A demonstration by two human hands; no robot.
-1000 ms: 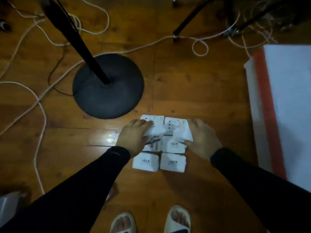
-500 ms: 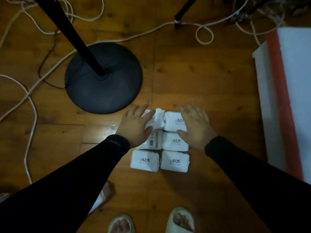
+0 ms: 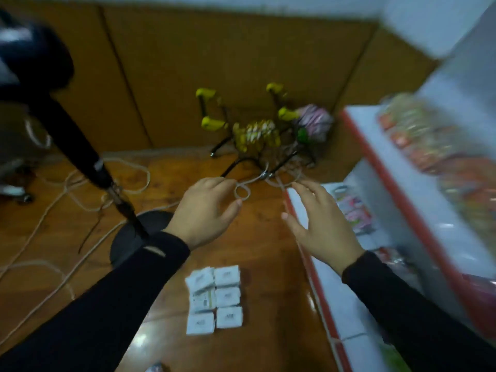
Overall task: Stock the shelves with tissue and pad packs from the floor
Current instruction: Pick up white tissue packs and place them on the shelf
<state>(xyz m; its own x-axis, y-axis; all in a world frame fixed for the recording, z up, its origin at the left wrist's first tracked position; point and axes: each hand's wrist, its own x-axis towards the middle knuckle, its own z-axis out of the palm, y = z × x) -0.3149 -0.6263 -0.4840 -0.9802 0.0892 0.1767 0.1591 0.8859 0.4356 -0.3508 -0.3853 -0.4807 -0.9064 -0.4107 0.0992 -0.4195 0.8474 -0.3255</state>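
Several white packs (image 3: pixel 215 298) lie in a two-column block on the wooden floor, low in the view. My left hand (image 3: pixel 206 212) hovers above and beyond them, fingers apart, holding nothing. My right hand (image 3: pixel 318 224) is raised to the right of it, also spread and empty, close to the edge of the white shelf unit with red trim (image 3: pixel 357 154). Both hands are clear of the packs. The picture is blurred by motion.
A black stand with a round base (image 3: pixel 126 242) rises at the left, with white cables (image 3: pixel 53 267) looping over the floor. A black frame with yellow grips (image 3: pixel 212 122) stands at the back wall. The shelves hold colourful packets (image 3: pixel 429 138).
Both hands have lifted off the packs and now hang open above the floor. The view has swung up from the floor toward the wall and the shelves.
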